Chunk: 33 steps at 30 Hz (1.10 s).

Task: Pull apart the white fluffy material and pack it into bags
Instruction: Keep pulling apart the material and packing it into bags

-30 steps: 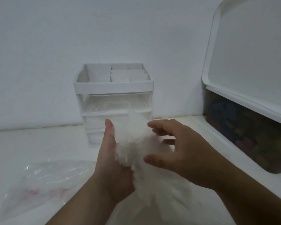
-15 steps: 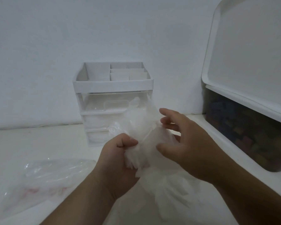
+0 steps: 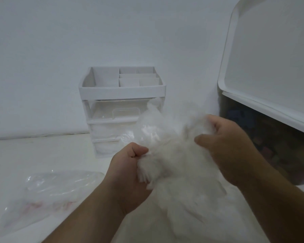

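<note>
the white fluffy material was clenched above the table by the left hand and the right hand, judged only partly pulled apart, with the clear plastic bag nearby seemingly not yet filled.

A white tabletop runs back to a pale wall. At 12 o'clock a white drawer organizer stands upright against that wall, with an open divided tray on top and clear drawers stacked below. At 8 o'clock a clear plastic bag lies flat and crumpled, faint red print showing through it. At 3 o'clock a dark translucent storage bin sits at the table's right side. At 5 o'clock the white fluffy material spreads low over the surface; whether it touches is unclear.
</note>
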{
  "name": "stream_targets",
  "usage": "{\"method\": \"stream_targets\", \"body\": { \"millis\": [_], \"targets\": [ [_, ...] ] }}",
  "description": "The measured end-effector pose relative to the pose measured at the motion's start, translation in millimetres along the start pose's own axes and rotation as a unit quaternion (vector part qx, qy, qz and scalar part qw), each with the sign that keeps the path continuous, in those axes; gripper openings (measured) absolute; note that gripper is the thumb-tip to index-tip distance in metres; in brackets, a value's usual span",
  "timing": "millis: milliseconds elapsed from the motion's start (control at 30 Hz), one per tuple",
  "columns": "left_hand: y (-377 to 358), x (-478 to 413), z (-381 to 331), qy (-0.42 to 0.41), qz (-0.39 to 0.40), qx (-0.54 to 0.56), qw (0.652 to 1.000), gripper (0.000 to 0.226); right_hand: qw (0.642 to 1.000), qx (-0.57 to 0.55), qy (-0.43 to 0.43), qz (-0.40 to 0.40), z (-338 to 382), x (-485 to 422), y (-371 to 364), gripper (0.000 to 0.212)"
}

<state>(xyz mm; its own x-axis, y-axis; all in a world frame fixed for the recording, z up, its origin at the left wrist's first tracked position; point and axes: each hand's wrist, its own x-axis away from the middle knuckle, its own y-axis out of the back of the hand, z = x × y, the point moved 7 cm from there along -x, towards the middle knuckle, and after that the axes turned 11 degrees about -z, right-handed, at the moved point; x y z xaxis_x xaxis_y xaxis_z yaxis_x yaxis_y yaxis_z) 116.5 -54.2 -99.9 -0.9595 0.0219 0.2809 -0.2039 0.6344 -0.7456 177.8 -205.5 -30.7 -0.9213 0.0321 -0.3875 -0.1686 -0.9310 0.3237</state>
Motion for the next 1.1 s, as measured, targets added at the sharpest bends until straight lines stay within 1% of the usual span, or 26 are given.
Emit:
{"method": "stream_targets", "body": {
  "millis": [67,167,233,267,300,333,367,400,433,467,533,633,667,700,733,800,833,900,933,967,1033,1067,1100],
  "targets": [
    [3,-1,-1,-0.005,-0.012,-0.011,1.0,0.045,0.994,-0.077,-0.08,-0.002,-15,-9,5,0.03],
    [5,5,-9,-0.041,-0.044,-0.067,0.996,0.032,0.961,-0.2,-0.191,0.019,-35,-19,7,0.034],
    [4,10,-23,-0.088,-0.068,-0.108,0.988,0.03,0.943,-0.237,-0.23,0.03,-41,-23,10,0.039],
    [7,11,-34,-0.129,-0.084,-0.134,0.979,0.033,0.941,-0.239,-0.235,0.044,-41,-23,11,0.037],
    [11,11,-46,-0.176,-0.111,-0.168,0.964,0.041,0.941,-0.237,-0.233,0.066,-39,-23,11,0.035],
    [17,12,-58,-0.225,-0.152,-0.212,0.939,0.056,0.939,-0.239,-0.229,0.092,-36,-21,10,0.033],
    [21,15,-70,-0.27,-0.195,-0.262,0.906,0.074,0.936,-0.244,-0.227,0.116,-33,-19,8,0.032],
    [21,18,-78,-0.309,-0.216,-0.319,0.869,0.087,0.931,-0.249,-0.225,0.14,-31,-16,4,0.032],
    [16,21,-82,-0.34,-0.213,-0.381,0.833,0.094,0.927,-0.254,-0.225,0.158,-30,-14,0,0.032],
    [10,22,-82,-0.36,-0.196,-0.438,0.8,0.097,0.925,-0.254,-0.225,0.173,-29,-11,-4,0.032],
    [6,18,-77,-0.371,-0.173,-0.532,0.741,0.098,0.921,-0.253,-0.224,0.194,-30,-6,-13,0.034],
    [6,13,-70,-0.378,-0.174,-0.632,0.654,0.097,0.916,-0.256,-0.227,0.208,-31,-2,-22,0.036],
    [5,13,-69,-0.382,-0.176,-0.654,0.629,0.098,0.915,-0.254,-0.225,0.218,-31,-1,-24,0.036],
    [3,15,-70,-0.385,-0.181,-0.665,0.614,0.1,0.912,-0.255,-0.222,0.231,-31,0,-26,0.036],
    [1,15,-72,-0.385,-0.182,-0.67,0.609,0.1,0.908,-0.256,-0.217,0.25,-28,2,-28,0.036],
    [-2,19,-75,-0.368,-0.181,-0.667,0.622,0.093,0.891,-0.279,-0.207,0.291,-19,7,-29,0.038],
    [-1,19,-75,-0.348,-0.172,-0.661,0.642,0.083,0.88,-0.295,-0.203,0.312,-13,10,-29,0.039],
    [1,16,-69,-0.298,-0.128,-0.629,0.707,0.043,0.864,-0.315,-0.189,0.343,-4,14,-28,0.041],
    [2,16,-66,-0.273,-0.109,-0.602,0.742,0.023,0.866,-0.316,-0.186,0.339,-3,14,-27,0.041],
    [3,16,-65,-0.257,-0.098,-0.576,0.77,0.014,0.873,-0.312,-0.187,0.323,-5,13,-27,0.04],
    [7,18,-65,-0.236,-0.097,-0.525,0.812,0.007,0.893,-0.308,-0.202,0.26,-13,4,-25,0.039],
    [9,17,-66,-0.229,-0.108,-0.502,0.827,0.006,0.896,-0.317,-0.217,0.223,-18,-1,-22,0.038],
    [11,16,-67,-0.226,-0.121,-0.481,0.838,0.011,0.89,-0.335,-0.241,0.193,-25,-5,-20,0.039]
  ]
}}
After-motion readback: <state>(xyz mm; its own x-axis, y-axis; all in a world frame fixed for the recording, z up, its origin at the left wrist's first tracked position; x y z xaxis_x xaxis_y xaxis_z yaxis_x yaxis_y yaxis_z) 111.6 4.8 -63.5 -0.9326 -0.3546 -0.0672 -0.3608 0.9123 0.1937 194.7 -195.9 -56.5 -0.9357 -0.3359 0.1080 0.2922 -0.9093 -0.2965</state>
